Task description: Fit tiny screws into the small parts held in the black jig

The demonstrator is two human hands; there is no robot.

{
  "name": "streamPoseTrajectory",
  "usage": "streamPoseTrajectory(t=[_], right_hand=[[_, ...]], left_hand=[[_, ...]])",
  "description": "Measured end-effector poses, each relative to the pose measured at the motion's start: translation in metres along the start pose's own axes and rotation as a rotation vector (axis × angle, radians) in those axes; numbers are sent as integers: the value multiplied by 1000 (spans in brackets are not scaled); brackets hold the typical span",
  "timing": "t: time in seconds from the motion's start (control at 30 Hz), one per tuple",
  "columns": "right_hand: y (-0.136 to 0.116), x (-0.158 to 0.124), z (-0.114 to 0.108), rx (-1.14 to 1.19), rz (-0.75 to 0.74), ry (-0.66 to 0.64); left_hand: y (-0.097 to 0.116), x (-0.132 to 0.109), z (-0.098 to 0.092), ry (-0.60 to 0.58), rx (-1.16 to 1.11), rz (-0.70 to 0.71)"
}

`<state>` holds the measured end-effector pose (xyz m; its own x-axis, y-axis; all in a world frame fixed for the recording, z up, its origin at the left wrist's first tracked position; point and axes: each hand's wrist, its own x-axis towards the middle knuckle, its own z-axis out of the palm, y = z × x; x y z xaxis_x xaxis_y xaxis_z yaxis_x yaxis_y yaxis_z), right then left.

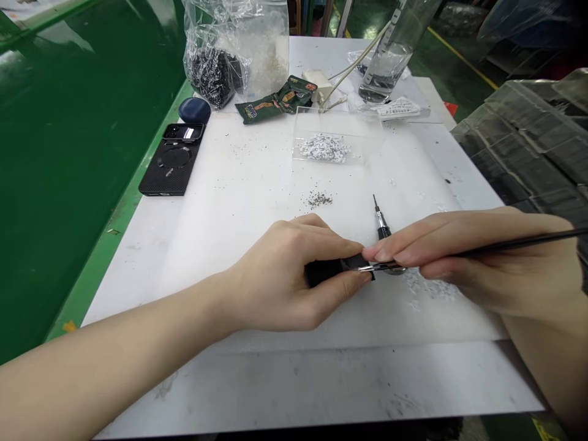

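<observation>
My left hand pinches a small black piece between thumb and fingers, low over the white sheet. My right hand grips a long thin black tool, and its metal tip meets the black piece. Just beyond the fingertips, a precision screwdriver points away from me, its lower end hidden behind my right hand. Tiny white pieces lie scattered under my right hand, and a small heap of dark specks sits farther up the sheet.
Farther back are a clear box of white pieces, a black-cased phone, a dark blue round case, plastic bags, green packets, a glass of water and a white plug. Green bench surface lies left.
</observation>
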<state>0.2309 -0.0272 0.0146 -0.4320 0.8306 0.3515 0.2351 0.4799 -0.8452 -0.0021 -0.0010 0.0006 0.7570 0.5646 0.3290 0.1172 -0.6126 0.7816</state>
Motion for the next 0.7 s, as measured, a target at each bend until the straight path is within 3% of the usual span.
streamPoseTrajectory(t=[0.7], right_hand=[[-1,1,0,-2,5,-6]], left_hand=[[0,0,0,-7,-6,3]])
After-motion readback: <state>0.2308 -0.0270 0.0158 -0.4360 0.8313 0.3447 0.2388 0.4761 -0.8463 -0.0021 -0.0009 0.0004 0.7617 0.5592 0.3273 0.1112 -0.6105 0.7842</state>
